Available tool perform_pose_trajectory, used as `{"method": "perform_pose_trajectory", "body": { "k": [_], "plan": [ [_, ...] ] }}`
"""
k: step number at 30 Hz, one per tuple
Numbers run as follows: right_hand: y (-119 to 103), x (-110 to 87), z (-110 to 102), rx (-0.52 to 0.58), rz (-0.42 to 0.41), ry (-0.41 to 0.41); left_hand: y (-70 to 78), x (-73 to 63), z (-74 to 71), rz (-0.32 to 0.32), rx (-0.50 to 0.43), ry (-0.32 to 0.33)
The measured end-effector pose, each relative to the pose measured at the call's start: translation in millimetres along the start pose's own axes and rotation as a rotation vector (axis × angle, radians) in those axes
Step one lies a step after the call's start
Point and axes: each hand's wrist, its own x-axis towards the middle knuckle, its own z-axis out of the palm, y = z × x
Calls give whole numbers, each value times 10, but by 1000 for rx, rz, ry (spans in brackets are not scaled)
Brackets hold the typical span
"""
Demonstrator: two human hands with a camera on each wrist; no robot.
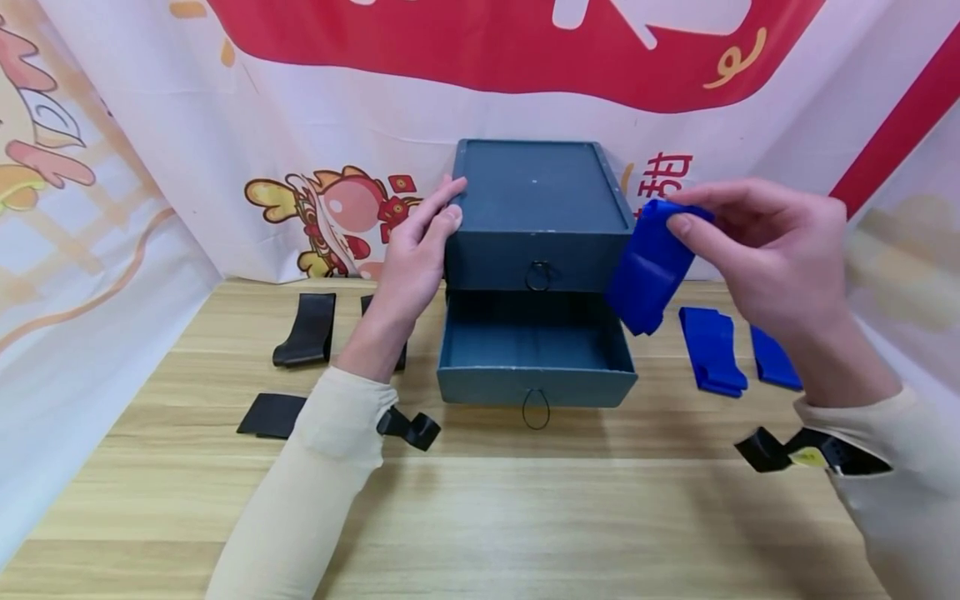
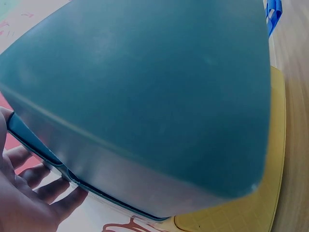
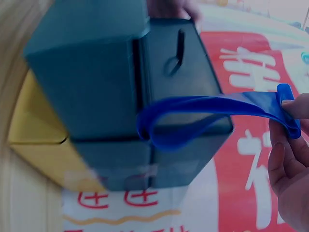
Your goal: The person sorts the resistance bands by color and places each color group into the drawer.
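A dark teal drawer unit (image 1: pixel 540 187) stands at the back of the table, its lower drawer (image 1: pixel 536 387) pulled out and its upper one closed. My left hand (image 1: pixel 416 250) rests against the unit's upper left side, fingers extended along it. With thumb and fingers my right hand (image 1: pixel 772 250) pinches one end of a blue flat band loop (image 1: pixel 651 271). The loop hangs beside the unit's right front corner, above table height. In the right wrist view the band (image 3: pixel 193 104) forms a long loop that overlaps the drawer unit.
Two more blue bands (image 1: pixel 712 352) lie right of the unit. Several black bands (image 1: pixel 306 329) lie to the left, one partly behind my left forearm. A yellow box-like section (image 3: pixel 41 116) shows beneath the teal drawers. Printed cloth (image 1: pixel 390 108) hangs behind the table.
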Motion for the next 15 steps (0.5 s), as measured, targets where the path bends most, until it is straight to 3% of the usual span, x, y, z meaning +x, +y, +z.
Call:
{"method": "perform_pose_trajectory", "body": {
  "k": [5, 15],
  "plan": [
    [-124, 38, 85, 82, -73, -52, -1, -1, -1, 0, 0, -4],
    [-70, 5, 322, -34, -110, -176, 8, -4, -4, -5, 12, -1]
  ]
}}
